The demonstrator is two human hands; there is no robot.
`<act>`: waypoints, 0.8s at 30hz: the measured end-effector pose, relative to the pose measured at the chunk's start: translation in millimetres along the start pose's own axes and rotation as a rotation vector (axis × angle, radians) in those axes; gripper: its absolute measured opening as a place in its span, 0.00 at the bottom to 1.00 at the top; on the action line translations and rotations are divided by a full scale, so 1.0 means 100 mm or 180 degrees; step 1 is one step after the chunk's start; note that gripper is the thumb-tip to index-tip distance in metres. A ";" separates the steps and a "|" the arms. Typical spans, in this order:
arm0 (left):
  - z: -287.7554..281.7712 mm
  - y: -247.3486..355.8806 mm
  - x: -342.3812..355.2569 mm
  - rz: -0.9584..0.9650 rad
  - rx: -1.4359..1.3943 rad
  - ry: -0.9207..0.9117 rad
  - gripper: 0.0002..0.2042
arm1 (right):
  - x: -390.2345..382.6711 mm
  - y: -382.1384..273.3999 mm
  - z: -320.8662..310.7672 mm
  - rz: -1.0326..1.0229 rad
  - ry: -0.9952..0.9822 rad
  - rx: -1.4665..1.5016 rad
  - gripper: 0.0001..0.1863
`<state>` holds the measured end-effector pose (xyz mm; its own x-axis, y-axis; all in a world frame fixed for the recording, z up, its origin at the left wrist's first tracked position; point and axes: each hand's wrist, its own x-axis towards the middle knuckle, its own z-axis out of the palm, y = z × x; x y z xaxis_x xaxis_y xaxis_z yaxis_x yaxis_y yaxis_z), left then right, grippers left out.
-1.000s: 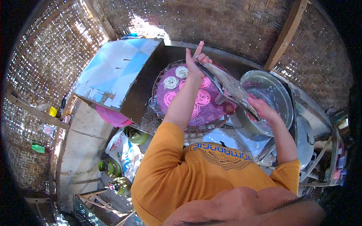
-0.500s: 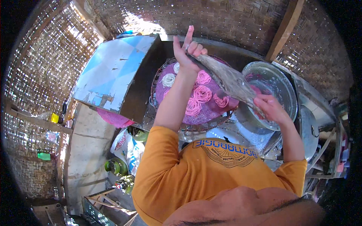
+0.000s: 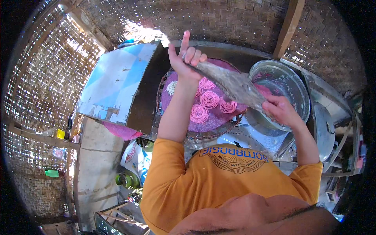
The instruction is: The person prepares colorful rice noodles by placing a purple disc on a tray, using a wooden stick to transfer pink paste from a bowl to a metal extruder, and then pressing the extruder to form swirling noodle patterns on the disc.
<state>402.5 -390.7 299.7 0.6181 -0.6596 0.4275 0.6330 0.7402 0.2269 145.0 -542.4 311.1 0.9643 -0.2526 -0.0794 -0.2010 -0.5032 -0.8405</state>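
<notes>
A long, weathered grey wooden tool [image 3: 231,83], broad in the middle and narrower at both ends, slants across in front of me. My left hand [image 3: 187,60] is closed round its upper left end, three fingers curled over it, the index finger and thumb sticking out. At the lower right end, my right hand [image 3: 280,111] grips it with wrapped fingers. Under the tool lies a round tray [image 3: 184,133] covered in purple. Several coils of pink strands [image 3: 209,100] rest on it, with a white coil [image 3: 171,87] near my left forearm. The tool and my forearm hide part of the tray.
A large metal pot [image 3: 309,105] with pink material inside stands right of the tray, beside a round metal lid [image 3: 324,131]. A blue-and-white box [image 3: 117,78] is at the left. Below it are a printed sack [image 3: 135,156] and green gas cylinders [image 3: 129,179]. A woven wall [image 3: 219,23] closes the back.
My left hand and its end of the tool have shifted slightly left and down. The right hand keeps its grip. The whole view has moved a little.
</notes>
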 end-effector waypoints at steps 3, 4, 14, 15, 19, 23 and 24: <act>-0.01 -0.14 -0.12 -0.0102 -0.0195 0.0221 0.28 | -0.12 0.12 -0.06 0.0116 -0.0083 -0.0152 0.14; -0.03 -0.18 -0.14 -0.0102 -0.0132 0.0178 0.28 | -0.15 0.16 -0.07 0.0127 -0.0030 -0.0097 0.14; -0.44 -0.56 -0.01 -0.1681 0.0487 -0.0288 0.32 | -0.24 0.44 -0.09 0.0115 0.0267 0.0192 0.15; -0.52 -0.63 -0.15 -0.1599 0.2365 -0.0683 0.30 | -0.24 0.44 -0.10 0.0144 0.0238 0.0173 0.15; -0.97 -0.95 -0.43 -0.2607 0.3277 -0.0023 0.23 | -0.21 0.39 -0.09 0.0187 0.0240 0.0002 0.15; -0.88 -0.98 -0.44 -0.2781 0.2843 -0.0193 0.22 | -0.17 0.40 -0.11 0.0294 0.0307 -0.0129 0.16; -0.89 -0.98 -0.44 -0.2779 0.2673 -0.0201 0.22 | -0.15 0.44 -0.11 0.0213 0.0375 -0.0079 0.16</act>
<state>354.6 -446.3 180.7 0.0957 -0.9886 -0.1161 0.3115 -0.0810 0.9468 119.5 -569.4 281.2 0.9219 -0.3811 -0.0701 -0.2700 -0.5019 -0.8217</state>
